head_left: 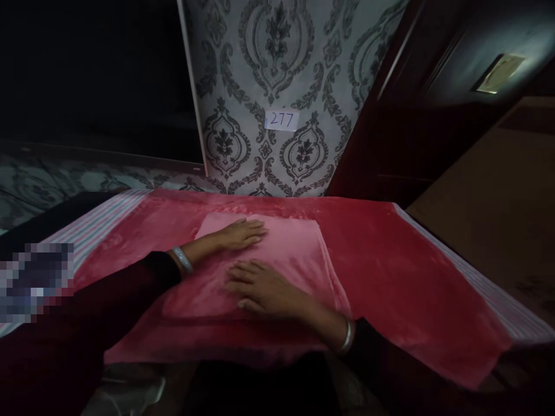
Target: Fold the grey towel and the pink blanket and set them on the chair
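A folded pink blanket [295,242] of plush fabric lies flat on a red plush cover [381,271]. Resting flat on its upper left part is my left hand [243,233], fingers stretched toward the right. Nearer to me, my right hand [264,289] lies palm down on the middle of the blanket, its fingers spread and pointing left. Neither hand grips anything. Folded layers show along the blanket's right edge, and its front edge is partly shaded.
Striped fabric borders [104,216] show at both sides of the red cover. Behind stands a patterned wall with a paper label [281,120] reading 277. A large dark screen [95,81] is at the left, a dark red door frame [390,115] at the right.
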{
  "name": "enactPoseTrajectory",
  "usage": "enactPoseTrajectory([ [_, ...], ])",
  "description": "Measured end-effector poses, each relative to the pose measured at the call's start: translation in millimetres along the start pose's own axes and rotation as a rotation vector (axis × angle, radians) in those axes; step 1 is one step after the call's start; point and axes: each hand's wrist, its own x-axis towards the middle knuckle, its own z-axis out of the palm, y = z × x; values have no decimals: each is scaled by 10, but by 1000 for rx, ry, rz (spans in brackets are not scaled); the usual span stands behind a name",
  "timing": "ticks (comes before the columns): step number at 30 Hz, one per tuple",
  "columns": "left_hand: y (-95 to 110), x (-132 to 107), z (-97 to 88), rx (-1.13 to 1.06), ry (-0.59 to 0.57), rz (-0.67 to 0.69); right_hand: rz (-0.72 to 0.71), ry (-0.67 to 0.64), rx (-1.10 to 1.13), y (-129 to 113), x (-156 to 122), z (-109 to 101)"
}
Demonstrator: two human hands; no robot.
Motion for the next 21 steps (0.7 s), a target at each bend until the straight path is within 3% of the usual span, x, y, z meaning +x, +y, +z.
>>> enactPoseTrajectory([
  [3, -35, -139, 87, 80, -26, -27, -53, -13, 1, 25, 127, 196],
  [6, -129, -128, 151, 93, -22, -12, -40, -1, 28, 53, 113, 317],
  [10, -344, -6, 103, 77, -27, -41, -18, -25, 64, 58, 84, 318],
  [15, -595, 83, 20, -13, 53, -80, -21, -13, 66, 62, 97, 311],
  [21, -609, 90, 70, 34, 129, -141, -5, -38, 81, 94, 119, 373],
])
